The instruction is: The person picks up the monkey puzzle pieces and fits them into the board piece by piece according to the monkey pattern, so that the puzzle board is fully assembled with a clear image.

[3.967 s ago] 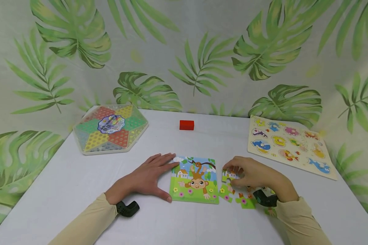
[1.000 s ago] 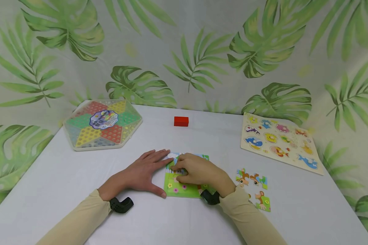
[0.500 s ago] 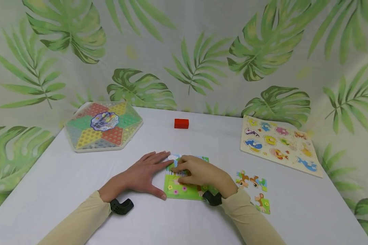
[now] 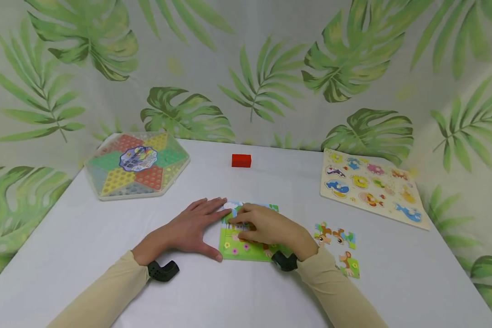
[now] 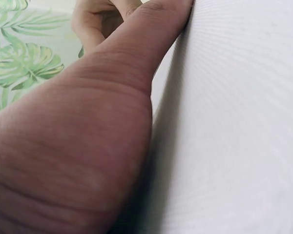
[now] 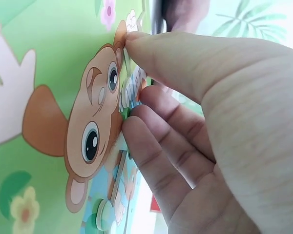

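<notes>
My left hand (image 4: 192, 230) lies spread on the table, its fingertips at the left edge of a monkey jigsaw board (image 4: 254, 256) and its thumb by the lower left corner. Over the board's left half, my right hand (image 4: 266, 225) pinches a jigsaw piece (image 6: 130, 91) with a white fence printed on it, thumb on one side and fingers on the other. The piece is right at the board's surface, beside the printed monkey face (image 6: 95, 114). The left wrist view shows mostly the base of my left thumb (image 5: 132, 44). My right hand hides much of the board.
Several loose jigsaw pieces (image 4: 348, 264) lie to the right of the board. Further back are a red block (image 4: 241, 161), a hexagonal Chinese checkers board (image 4: 119, 182) at left and a wooden sea-animal peg puzzle (image 4: 377, 193) at right. A leaf-printed cloth (image 4: 262, 91) hangs behind.
Four seconds ago my right hand was over the loose pieces; it has since moved left onto the board, and fewer pieces lie there. Over the last second both hands stay nearly still.
</notes>
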Demonstrator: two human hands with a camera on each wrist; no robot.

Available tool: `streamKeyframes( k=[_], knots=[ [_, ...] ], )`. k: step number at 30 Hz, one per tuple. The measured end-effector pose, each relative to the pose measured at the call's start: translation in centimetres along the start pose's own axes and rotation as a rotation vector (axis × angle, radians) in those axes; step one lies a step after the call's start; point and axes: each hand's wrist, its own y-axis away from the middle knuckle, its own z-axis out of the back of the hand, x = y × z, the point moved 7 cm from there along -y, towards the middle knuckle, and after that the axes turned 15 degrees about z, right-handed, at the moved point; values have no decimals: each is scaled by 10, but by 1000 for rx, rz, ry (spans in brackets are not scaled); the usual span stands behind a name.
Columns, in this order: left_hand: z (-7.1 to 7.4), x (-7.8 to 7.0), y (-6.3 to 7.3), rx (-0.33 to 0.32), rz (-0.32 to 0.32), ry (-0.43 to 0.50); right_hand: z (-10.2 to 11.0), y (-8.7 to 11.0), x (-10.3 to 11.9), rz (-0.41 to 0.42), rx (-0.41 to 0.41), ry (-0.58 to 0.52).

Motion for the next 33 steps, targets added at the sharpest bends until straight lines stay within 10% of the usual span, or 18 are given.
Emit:
streamKeyframes(
  k=[33],
  knots=[
    [-3,4,-2,24,24,-28,-2,0,-1,0,-31,-5]
  ],
)
